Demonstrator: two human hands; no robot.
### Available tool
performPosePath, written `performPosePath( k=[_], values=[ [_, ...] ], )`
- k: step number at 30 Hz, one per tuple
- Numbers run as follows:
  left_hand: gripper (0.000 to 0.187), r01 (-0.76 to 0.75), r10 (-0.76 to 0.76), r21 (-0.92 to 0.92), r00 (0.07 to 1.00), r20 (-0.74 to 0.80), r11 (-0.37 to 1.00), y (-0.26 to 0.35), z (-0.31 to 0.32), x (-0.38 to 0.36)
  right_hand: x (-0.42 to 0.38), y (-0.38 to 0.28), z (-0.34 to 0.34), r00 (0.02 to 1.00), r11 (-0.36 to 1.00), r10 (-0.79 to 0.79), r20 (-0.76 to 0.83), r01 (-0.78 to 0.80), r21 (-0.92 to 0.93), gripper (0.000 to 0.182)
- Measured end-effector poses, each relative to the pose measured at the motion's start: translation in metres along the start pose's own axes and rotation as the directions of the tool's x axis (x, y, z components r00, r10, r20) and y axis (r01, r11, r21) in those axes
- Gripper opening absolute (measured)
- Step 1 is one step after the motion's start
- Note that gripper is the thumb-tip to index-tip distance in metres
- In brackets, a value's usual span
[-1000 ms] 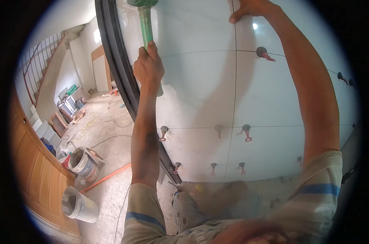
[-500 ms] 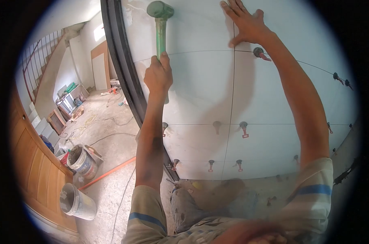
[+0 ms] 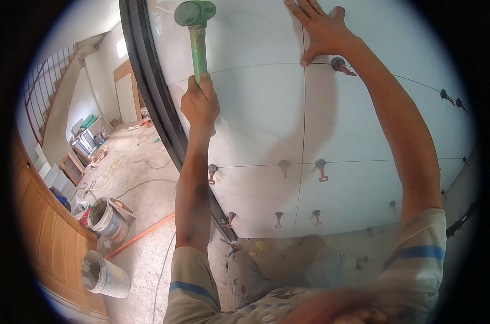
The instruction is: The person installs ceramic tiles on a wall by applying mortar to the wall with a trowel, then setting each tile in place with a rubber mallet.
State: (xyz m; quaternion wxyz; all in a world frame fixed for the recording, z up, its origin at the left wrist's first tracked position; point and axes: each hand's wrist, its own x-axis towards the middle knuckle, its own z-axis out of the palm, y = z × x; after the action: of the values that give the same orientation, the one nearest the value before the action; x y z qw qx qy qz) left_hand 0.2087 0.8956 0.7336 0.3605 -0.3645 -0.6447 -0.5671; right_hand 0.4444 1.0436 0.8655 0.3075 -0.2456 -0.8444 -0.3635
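Note:
My left hand (image 3: 200,102) is wrapped round the green handle of a mallet (image 3: 196,32), its head raised at the upper left of the tiled wall. Fingers spread, my right hand (image 3: 325,32) lies against the large pale tiles (image 3: 256,119), across a vertical joint near where it meets a horizontal one. Just below that hand a tile leveling clip (image 3: 339,66) with a red tab sticks out of the joint. More such clips (image 3: 321,170) sit along the lower joints, and a row of them (image 3: 279,218) runs near the wall's bottom.
A dark door frame (image 3: 158,86) borders the tiles on the left. Beyond it stand two buckets (image 3: 105,275), one holding grey mix, beside a wooden door (image 3: 53,216). An orange bar (image 3: 142,233) and cables (image 3: 148,183) lie on the floor. Stairs with a railing (image 3: 45,94) rise behind.
The mallet and my left hand have shifted slightly left in view, with the head tilted a little differently. My right hand stays spread on the tiles. The whole view has shifted slightly.

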Motion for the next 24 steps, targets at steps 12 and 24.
performPosePath(
  k=[12, 24],
  values=[
    [0.050, 0.100, -0.102, 0.058, 0.994, 0.034, 0.993, -0.001, -0.002, -0.010, 0.004, 0.001, -0.001, 1.000, 1.000, 0.017, 0.019, -0.017, 0.012, 0.146],
    [0.053, 0.031, -0.044, 0.134, 0.995, 0.090, 0.991, -0.005, -0.008, -0.013, 0.032, 0.022, -0.004, 0.979, 0.994, 0.110, -0.172, -0.111, 0.003, 0.145]
  ],
)
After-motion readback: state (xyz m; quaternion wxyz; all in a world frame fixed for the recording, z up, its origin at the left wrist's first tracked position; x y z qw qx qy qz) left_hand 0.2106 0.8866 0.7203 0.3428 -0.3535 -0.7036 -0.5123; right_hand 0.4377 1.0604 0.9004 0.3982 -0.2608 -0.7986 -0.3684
